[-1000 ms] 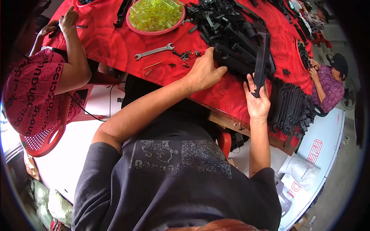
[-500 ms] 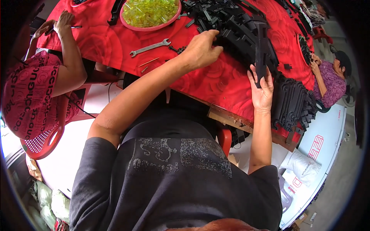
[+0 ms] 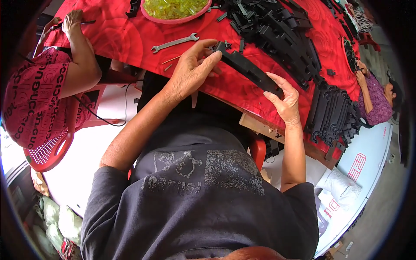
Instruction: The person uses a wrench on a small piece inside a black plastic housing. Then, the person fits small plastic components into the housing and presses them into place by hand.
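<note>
A long black plastic bar (image 3: 247,69) with notches along its side slants over the near edge of the red-covered table, between my hands. My left hand (image 3: 193,69) closes on its upper left end, thumb and fingers at the tip. At the lower right end, my right hand (image 3: 284,102) pinches it between thumb and fingers. Just beyond my left hand lies a double-ended open wrench (image 3: 175,43). Past the bar, more black bars (image 3: 288,50) of a similar sort lie in a row. Small black parts (image 3: 245,19) are heaped behind them.
A pink-rimmed basket (image 3: 173,20) of yellow-green clear pieces stands at the far side. Stacked black parts (image 3: 331,112) sit at the table's right edge. One co-worker (image 3: 39,95) sits at the left, another (image 3: 375,97) at the right. The table covering (image 3: 123,41) is red, rose-patterned.
The bar in my right hand has swung from upright to a slant and come nearer. My left hand has drawn back from the heap of parts and taken the bar's other end.
</note>
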